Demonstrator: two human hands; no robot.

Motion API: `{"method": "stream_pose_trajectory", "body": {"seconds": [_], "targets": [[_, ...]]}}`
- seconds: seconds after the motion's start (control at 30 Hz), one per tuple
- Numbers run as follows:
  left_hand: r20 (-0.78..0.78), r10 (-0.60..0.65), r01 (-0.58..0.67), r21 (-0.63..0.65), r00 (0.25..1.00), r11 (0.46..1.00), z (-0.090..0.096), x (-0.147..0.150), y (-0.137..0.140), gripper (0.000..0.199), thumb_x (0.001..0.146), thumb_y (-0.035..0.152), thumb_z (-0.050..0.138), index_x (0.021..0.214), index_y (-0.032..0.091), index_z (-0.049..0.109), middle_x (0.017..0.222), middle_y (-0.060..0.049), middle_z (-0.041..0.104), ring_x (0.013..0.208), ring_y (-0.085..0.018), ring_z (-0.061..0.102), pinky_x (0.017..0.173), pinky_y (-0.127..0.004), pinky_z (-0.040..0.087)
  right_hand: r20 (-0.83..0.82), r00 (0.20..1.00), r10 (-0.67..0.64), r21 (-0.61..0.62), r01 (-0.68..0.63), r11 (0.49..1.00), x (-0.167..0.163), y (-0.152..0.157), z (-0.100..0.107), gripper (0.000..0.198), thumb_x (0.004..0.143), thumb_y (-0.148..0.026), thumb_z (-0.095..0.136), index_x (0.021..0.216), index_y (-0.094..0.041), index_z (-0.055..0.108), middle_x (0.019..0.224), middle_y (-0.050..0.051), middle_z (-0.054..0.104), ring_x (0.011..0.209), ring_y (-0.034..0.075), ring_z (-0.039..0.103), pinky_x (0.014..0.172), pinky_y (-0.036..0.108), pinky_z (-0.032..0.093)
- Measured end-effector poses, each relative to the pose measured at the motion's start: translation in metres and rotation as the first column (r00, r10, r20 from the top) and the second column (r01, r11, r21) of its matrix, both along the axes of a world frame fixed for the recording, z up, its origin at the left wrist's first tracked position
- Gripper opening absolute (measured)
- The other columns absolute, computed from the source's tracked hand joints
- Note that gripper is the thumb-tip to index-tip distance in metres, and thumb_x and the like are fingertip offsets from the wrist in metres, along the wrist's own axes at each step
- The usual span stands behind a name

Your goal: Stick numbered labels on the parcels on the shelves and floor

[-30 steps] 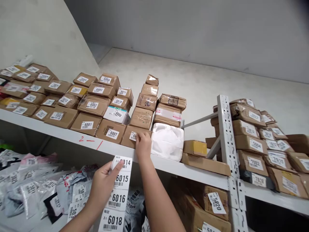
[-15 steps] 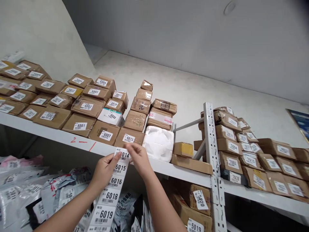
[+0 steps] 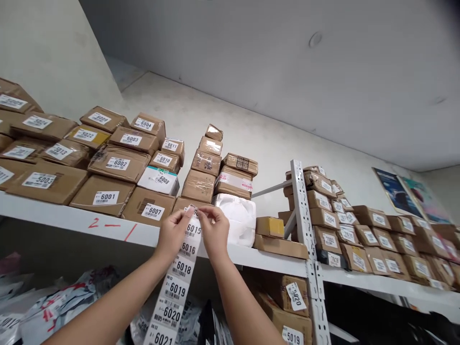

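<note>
A long strip of numbered barcode labels (image 3: 178, 282) hangs down between my forearms, showing 6015 through 6021. My left hand (image 3: 174, 235) pinches the upper left edge of the strip near its top. Close on the other side, my right hand (image 3: 214, 230) has thumb and fingers pressed together at the top label, which the fingers partly cover. Both hands are raised in front of the shelf edge, just below a cardboard box (image 3: 181, 203) in the bottom row. Above that box stand several brown boxes (image 3: 199, 186) whose visible faces carry no white number label.
A white foam box (image 3: 235, 220) sits right of the unlabelled stack. Labelled boxes, such as 6007 (image 3: 149, 205), line the white shelf (image 3: 72, 223) to the left. A perforated metal upright (image 3: 304, 215) stands to the right. Bagged parcels (image 3: 64, 306) fill the level below.
The view has shifted, showing more of the right side. My hands and the label strip have risen, so lower labels 6020 and 6021 now show. My right hand has closed in on the strip's top.
</note>
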State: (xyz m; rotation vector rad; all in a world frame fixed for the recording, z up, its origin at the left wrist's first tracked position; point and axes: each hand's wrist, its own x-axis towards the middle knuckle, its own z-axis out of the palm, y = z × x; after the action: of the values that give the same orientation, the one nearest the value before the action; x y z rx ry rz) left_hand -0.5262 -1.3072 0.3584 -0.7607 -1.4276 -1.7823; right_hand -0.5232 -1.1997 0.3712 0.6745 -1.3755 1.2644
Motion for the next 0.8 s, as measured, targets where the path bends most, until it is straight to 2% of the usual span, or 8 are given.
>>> {"method": "stream_pose_trajectory", "body": {"seconds": [0.1,0.2,0.3,0.37,0.5,0.63,0.7,0.8], "targets": [[0.069,-0.103,0.108,-0.076,0.992,0.991,0.018,-0.012,-0.008,0.045,0.056,0.056,0.074,0.073,0.015,0.064,0.059,0.001,0.059,0.054,-0.014,0.050,0.049,-0.023,0.036,-0.049,0.993,-0.109,-0.026,0.108,0.994,-0.019,-0.006,0.025,0.007,0.071,-0.024,0.064,0.071,-0.019,0.070,0.073,0.002,0.066,0.070,0.016,0.058,0.072,0.029,0.049],[0.105,0.056,-0.042,-0.131,0.993,0.990,0.028,-0.022,-0.016,0.045,0.061,0.060,0.068,0.063,0.016,0.062,0.048,0.003,0.052,0.045,-0.012,0.043,0.044,-0.022,0.029,-0.018,0.993,-0.121,-0.007,0.121,0.993,-0.040,-0.011,0.056,0.004,0.072,-0.020,0.065,0.072,-0.018,0.069,0.073,0.002,0.065,0.069,0.015,0.058,0.070,0.027,0.049],[0.012,0.163,-0.154,-0.277,0.986,0.948,0.028,-0.024,-0.024,0.038,0.066,0.056,0.066,0.065,0.017,0.063,0.053,0.001,0.059,0.053,-0.015,0.051,0.049,-0.023,0.033,-0.033,0.955,-0.295,0.012,0.296,0.955,-0.054,-0.014,0.083,0.008,0.076,-0.015,0.062,0.075,-0.018,0.069,0.079,0.002,0.064,0.074,0.015,0.059,0.076,0.028,0.048],[-0.032,0.152,-0.154,-0.337,0.988,0.929,0.024,-0.024,-0.030,0.038,0.071,0.056,0.063,0.069,0.018,0.065,0.060,0.000,0.064,0.058,-0.017,0.054,0.052,-0.024,0.035,-0.022,0.879,-0.476,0.103,0.476,0.874,-0.057,-0.015,0.094,0.011,0.079,-0.013,0.061,0.078,-0.019,0.070,0.085,0.004,0.062,0.079,0.017,0.059,0.081,0.029,0.046],[-0.067,0.028,-0.048,-0.321,0.997,0.946,0.020,-0.031,-0.045,0.040,0.076,0.057,0.060,0.087,0.019,0.068,0.074,-0.001,0.070,0.068,-0.019,0.059,0.061,-0.025,0.042,-0.051,0.659,-0.750,0.218,0.740,0.636,-0.054,-0.012,0.099,0.023,0.081,-0.021,0.064,0.104,-0.019,0.065,0.110,0.012,0.054,0.088,0.021,0.057,0.078,0.033,0.046],[-0.093,-0.033,0.002,-0.321,0.995,0.947,0.021,-0.041,-0.054,0.039,0.077,0.056,0.060,0.087,0.019,0.067,0.081,-0.002,0.071,0.072,-0.018,0.060,0.064,-0.026,0.044,-0.189,0.644,-0.741,0.360,0.748,0.558,-0.049,-0.006,0.094,0.016,0.083,-0.021,0.061,0.098,-0.017,0.062,0.102,0.010,0.058,0.093,0.021,0.055,0.081,0.032,0.045],[-0.055,-0.104,0.083,-0.299,0.993,0.951,0.023,-0.043,-0.056,0.041,0.075,0.059,0.060,0.085,0.019,0.065,0.075,-0.002,0.068,0.065,-0.017,0.058,0.059,-0.025,0.043,-0.202,0.674,-0.710,0.374,0.723,0.581,-0.045,-0.005,0.089,0.012,0.082,-0.021,0.062,0.093,-0.017,0.063,0.098,0.009,0.060,0.095,0.022,0.055,0.086,0.034,0.045],[0.021,-0.271,0.268,-0.228,0.962,0.936,0.028,-0.043,-0.056,0.047,0.068,0.064,0.065,0.083,0.019,0.063,0.065,0.001,0.063,0.056,-0.015,0.053,0.052,-0.023,0.040,-0.109,0.849,-0.516,0.278,0.525,0.805,-0.038,-0.009,0.075,0.020,0.083,-0.030,0.060,0.098,-0.018,0.065,0.096,0.008,0.064,0.087,0.020,0.058,0.078,0.035,0.049]]}}
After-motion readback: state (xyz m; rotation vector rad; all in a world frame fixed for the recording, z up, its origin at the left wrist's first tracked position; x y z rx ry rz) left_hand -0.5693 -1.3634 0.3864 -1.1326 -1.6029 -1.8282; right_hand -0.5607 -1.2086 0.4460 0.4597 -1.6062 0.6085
